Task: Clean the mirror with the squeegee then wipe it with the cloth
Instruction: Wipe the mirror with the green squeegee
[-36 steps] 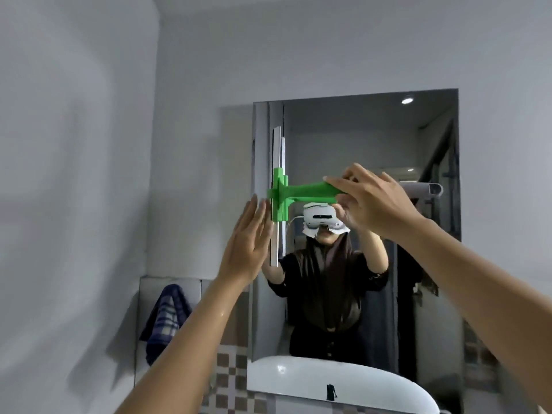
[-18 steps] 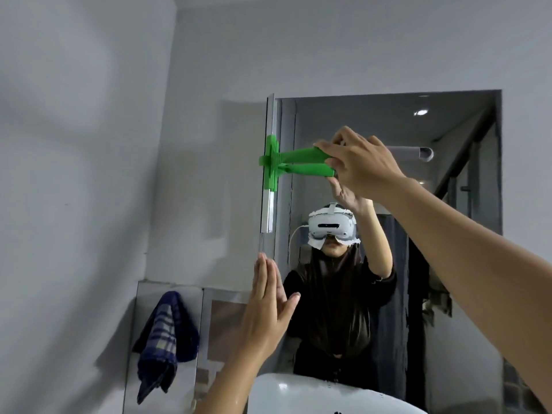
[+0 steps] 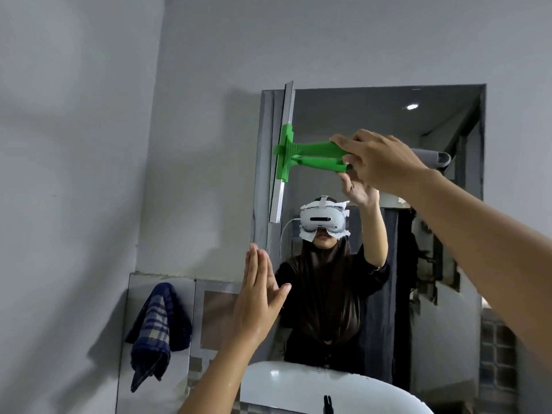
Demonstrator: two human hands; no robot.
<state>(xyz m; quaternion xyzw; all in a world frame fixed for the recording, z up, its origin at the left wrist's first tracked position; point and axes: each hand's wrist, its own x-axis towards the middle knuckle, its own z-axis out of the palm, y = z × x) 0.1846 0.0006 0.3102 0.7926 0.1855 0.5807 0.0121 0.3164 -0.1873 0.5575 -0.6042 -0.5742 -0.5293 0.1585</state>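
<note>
- The right hand grasps the green handle of the squeegee; fingers wrap over the top of the handle's rear end, and the thumb sits beneath.
- The squeegee handle runs roughly horizontal, pointing left from the hand toward the blade.
- The squeegee blade stands near vertical, tilted slightly with its top end to the right, along the left edge of the mirror. Its top end rises just above the mirror's upper-left corner.
- Whether the blade presses on the glass or stands slightly off it cannot be told from this view.
- The left hand is released and flat, fingers straight and together, pointing up, thumb spread to the right. It holds nothing.
- The left hand is raised below the squeegee blade, in front of the lower-left part of the mirror. Contact with the glass cannot be determined.
- The mirror is a rectangular pane mounted on a grey wall. It reflects the person, both raised arms and a ceiling light.
- The cloth, dark blue with a pale check pattern, hangs over the tiled panel at lower left, well apart from both hands.
- A white sink shows below the mirror, at the bottom of the view.
</note>
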